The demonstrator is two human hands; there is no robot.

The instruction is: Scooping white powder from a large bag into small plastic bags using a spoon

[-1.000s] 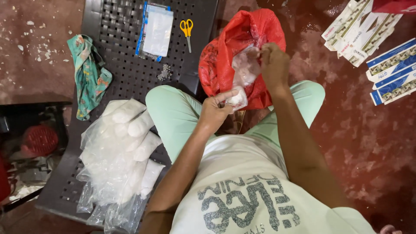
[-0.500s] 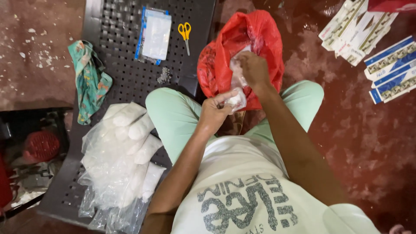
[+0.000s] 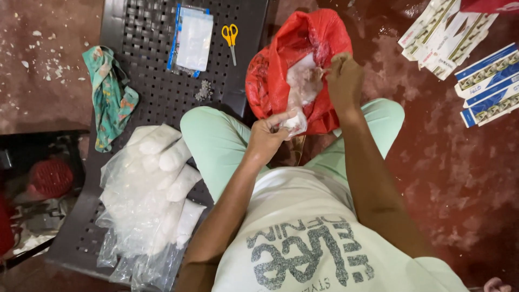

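The left hand (image 3: 266, 135) pinches the lower end of a small clear pouch (image 3: 300, 92) of white stuff. The right hand (image 3: 344, 81) grips its upper end with closed fingers, inside the mouth of a red plastic bag (image 3: 281, 70) at the dark perforated bench's (image 3: 140, 81) right edge. Filled pouches (image 3: 157, 184) pile along the near left edge. Scissors (image 3: 231, 38) lie at the far edge, with bare bench between.

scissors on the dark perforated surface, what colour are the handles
Yellow handles on the scissors, with plain metal blades; the head view shows them clearly.
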